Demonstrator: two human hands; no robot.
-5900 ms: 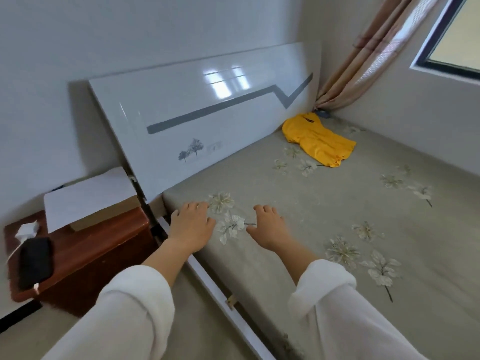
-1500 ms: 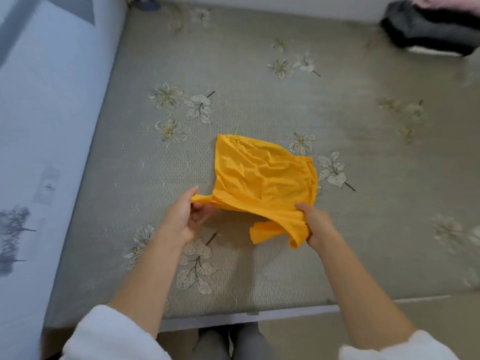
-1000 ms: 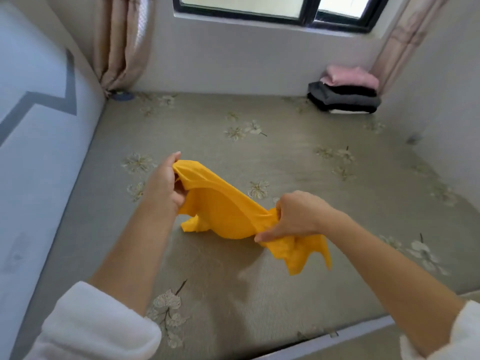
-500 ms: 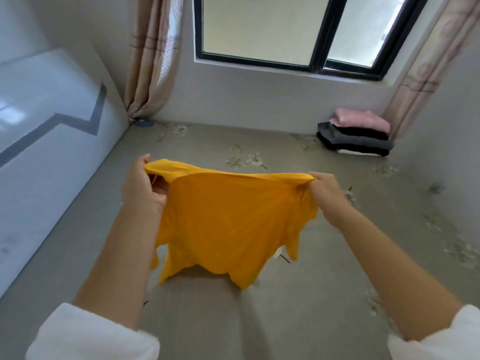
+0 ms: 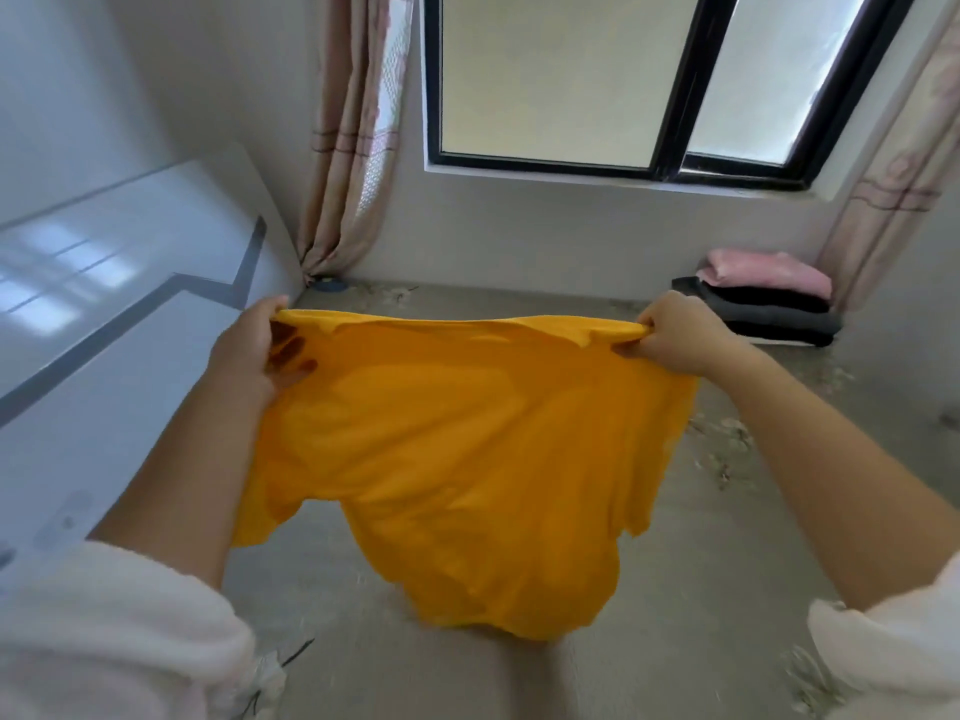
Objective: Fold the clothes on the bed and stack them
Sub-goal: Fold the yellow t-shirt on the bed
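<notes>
A yellow T-shirt (image 5: 457, 459) hangs spread in the air above the bed (image 5: 701, 589). My left hand (image 5: 249, 350) grips one end of its top edge, fingers showing through the cloth. My right hand (image 5: 680, 335) pinches the other end, so the edge is stretched taut between them. The shirt's lower part dangles close to the mattress. A stack of folded clothes (image 5: 763, 304), pink on top of black and grey, sits at the far right corner of the bed.
The glossy white headboard (image 5: 104, 324) runs along the left. A wall with a dark-framed window (image 5: 649, 96) lies behind the bed, curtains (image 5: 353, 148) at both sides. The grey flowered bedsheet spreads under the shirt.
Both hands have lifted the shirt off the bed and pulled apart, so it went from bunched to spread wide and hanging. My view has tilted up toward the window.
</notes>
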